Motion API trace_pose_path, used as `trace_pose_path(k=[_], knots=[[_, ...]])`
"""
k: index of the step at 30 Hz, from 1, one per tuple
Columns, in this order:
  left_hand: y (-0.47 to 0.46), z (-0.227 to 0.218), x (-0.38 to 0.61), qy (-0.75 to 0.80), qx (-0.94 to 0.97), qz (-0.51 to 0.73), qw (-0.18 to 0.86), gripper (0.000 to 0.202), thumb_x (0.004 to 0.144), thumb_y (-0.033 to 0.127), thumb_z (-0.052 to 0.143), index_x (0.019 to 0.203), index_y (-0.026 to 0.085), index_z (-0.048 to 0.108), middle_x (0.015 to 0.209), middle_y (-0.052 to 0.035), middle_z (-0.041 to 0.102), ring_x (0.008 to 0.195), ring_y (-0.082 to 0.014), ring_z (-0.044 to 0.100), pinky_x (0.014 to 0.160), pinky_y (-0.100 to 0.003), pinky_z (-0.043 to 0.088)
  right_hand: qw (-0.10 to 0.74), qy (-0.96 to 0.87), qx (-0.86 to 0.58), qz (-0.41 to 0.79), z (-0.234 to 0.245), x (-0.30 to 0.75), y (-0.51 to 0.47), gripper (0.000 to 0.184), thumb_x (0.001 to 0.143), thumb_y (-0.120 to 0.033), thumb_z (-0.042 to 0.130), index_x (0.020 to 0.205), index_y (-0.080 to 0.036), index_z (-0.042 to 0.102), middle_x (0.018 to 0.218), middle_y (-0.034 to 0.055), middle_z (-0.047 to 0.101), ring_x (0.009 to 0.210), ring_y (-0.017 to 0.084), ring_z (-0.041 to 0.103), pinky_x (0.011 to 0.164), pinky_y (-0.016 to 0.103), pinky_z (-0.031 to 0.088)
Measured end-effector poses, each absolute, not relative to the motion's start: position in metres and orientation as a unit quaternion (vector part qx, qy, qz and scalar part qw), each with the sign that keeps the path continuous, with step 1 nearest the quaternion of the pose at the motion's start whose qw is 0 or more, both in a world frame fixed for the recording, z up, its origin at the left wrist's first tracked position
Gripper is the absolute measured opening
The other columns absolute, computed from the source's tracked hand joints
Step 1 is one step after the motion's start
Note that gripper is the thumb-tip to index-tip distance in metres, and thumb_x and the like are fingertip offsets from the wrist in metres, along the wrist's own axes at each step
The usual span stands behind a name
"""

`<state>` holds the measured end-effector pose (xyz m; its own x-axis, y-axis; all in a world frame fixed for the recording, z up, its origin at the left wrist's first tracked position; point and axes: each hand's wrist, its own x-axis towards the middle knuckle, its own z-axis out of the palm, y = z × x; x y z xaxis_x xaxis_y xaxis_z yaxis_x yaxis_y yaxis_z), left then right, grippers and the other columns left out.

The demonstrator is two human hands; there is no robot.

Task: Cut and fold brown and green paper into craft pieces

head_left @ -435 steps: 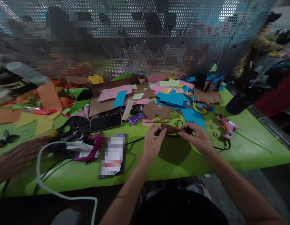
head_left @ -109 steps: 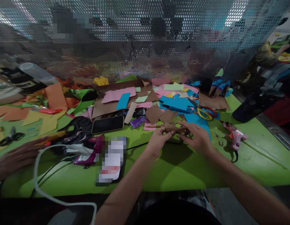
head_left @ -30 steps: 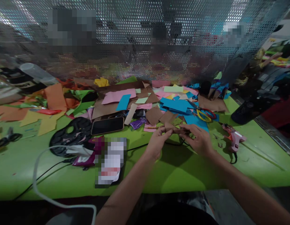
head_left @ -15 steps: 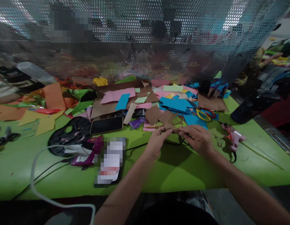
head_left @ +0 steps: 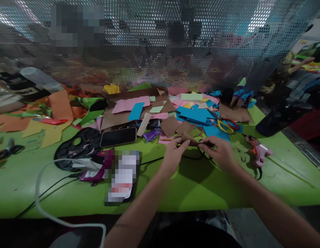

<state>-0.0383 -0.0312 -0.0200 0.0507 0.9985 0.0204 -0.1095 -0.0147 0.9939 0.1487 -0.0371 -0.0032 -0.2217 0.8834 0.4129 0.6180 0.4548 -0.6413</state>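
Note:
Between my two hands is a small rolled piece of brown paper (head_left: 190,140), held just above the green tabletop (head_left: 198,193). My left hand (head_left: 174,151) pinches its left side with thumb and fingers. At the paper's right end, the fingertips of my right hand (head_left: 219,150) are closed on its tip. Brown paper pieces (head_left: 170,126) and blue paper sheets (head_left: 193,114) lie just beyond my hands. Scissors with yellow and red handles (head_left: 225,126) rest on the blue paper. To the right of my right hand lies a pink glue gun (head_left: 260,151).
A black phone (head_left: 118,137), a second phone with a blurred screen (head_left: 123,175), a black palette (head_left: 72,148) and a purple tissue pack (head_left: 97,170) lie at left. A dark bottle (head_left: 272,119) lies at right. Behind stands a perforated metal panel (head_left: 139,62). A white cable (head_left: 38,193) hangs over the front edge.
My right hand has shifted slightly along the brown paper's right end, and the paper's shape between my hands looks more tapered. The view has moved a little.

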Motion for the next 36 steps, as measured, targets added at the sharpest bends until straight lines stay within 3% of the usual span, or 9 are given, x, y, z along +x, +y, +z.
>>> trace_pose_path(k=[7,11,13,18,23,27,29,32,36], knots=[[-0.03,-0.02,-0.042,0.431,0.451,0.554,0.552,0.026,0.078,0.04,0.069,0.095,0.02,0.071,0.099,-0.0046,0.071,0.093,-0.0193,0.062,0.083,-0.03,0.047,0.384,-0.711,-0.498,0.315,-0.002,0.146,-0.038,0.022,0.087,-0.038,0.062,0.076,-0.02,0.067,0.066,0.0003,0.064,0.061,0.015,0.054,0.056,0.025,0.04],[-0.033,-0.009,-0.043,0.341,0.43,0.603,0.578,0.068,0.075,0.041,0.075,0.136,0.035,0.046,0.136,-0.0051,0.057,0.107,-0.0191,0.061,0.085,-0.03,0.048,0.457,-0.596,-0.466,0.468,0.001,0.145,-0.037,0.022,0.084,-0.041,0.064,0.076,-0.02,0.066,0.073,0.0018,0.066,0.06,0.013,0.054,0.055,0.024,0.043],[-0.034,-0.005,-0.04,0.301,0.443,0.58,0.614,0.082,0.072,0.039,0.079,0.142,0.037,0.037,0.14,-0.0051,0.054,0.115,-0.0207,0.058,0.092,-0.032,0.047,0.47,-0.559,-0.446,0.518,0.0,0.143,-0.036,0.022,0.082,-0.041,0.067,0.076,-0.019,0.067,0.076,0.0025,0.068,0.059,0.012,0.053,0.056,0.024,0.044],[-0.038,-0.007,-0.036,0.279,0.446,0.492,0.694,0.057,0.074,0.038,0.077,0.126,0.021,0.059,0.115,-0.0096,0.068,0.117,-0.0249,0.057,0.1,-0.037,0.042,0.404,-0.573,-0.412,0.581,-0.009,0.137,-0.04,0.028,0.083,-0.045,0.066,0.077,-0.018,0.069,0.073,0.0031,0.068,0.061,0.012,0.054,0.057,0.024,0.043],[-0.037,-0.013,-0.039,0.347,0.492,0.5,0.623,0.029,0.079,0.043,0.07,0.088,0.015,0.066,0.088,-0.0053,0.068,0.091,-0.0184,0.06,0.089,-0.032,0.045,0.395,-0.702,-0.451,0.385,-0.005,0.138,-0.046,0.018,0.085,-0.038,0.064,0.086,-0.02,0.067,0.079,0.0027,0.067,0.068,0.017,0.059,0.064,0.029,0.047],[-0.036,-0.016,-0.038,0.421,0.574,0.439,0.547,0.031,0.088,0.04,0.057,0.108,0.017,0.062,0.086,-0.0031,0.063,0.082,-0.017,0.056,0.08,-0.03,0.045,0.496,-0.739,-0.435,0.136,0.007,0.144,-0.05,0.011,0.087,-0.021,0.062,0.098,-0.023,0.063,0.103,0.0066,0.066,0.09,0.021,0.061,0.074,0.032,0.05],[-0.036,-0.018,-0.036,0.432,0.62,0.414,0.507,0.032,0.091,0.036,0.051,0.116,0.018,0.058,0.095,-0.005,0.065,0.091,-0.0195,0.057,0.085,-0.032,0.045,0.504,-0.756,-0.403,0.111,0.01,0.145,-0.051,0.017,0.088,-0.017,0.059,0.103,-0.025,0.061,0.107,0.0065,0.066,0.094,0.02,0.061,0.074,0.031,0.05],[-0.036,-0.02,-0.034,0.444,0.693,0.373,0.428,0.03,0.093,0.031,0.047,0.12,0.02,0.053,0.113,-0.0085,0.064,0.106,-0.0235,0.057,0.093,-0.037,0.043,0.448,-0.785,-0.405,0.138,0.009,0.144,-0.051,0.021,0.088,-0.015,0.057,0.107,-0.026,0.058,0.101,0.0038,0.066,0.074,0.015,0.059,0.068,0.028,0.048],[-0.038,-0.019,-0.034,0.46,0.746,0.319,0.361,0.028,0.092,0.027,0.045,0.119,0.019,0.05,0.12,-0.0124,0.061,0.108,-0.0263,0.058,0.092,-0.039,0.043,0.393,-0.773,-0.454,0.205,0.001,0.142,-0.05,0.018,0.084,-0.017,0.059,0.098,-0.023,0.05,0.079,-0.0017,0.06,0.059,0.012,0.053,0.057,0.024,0.042]])
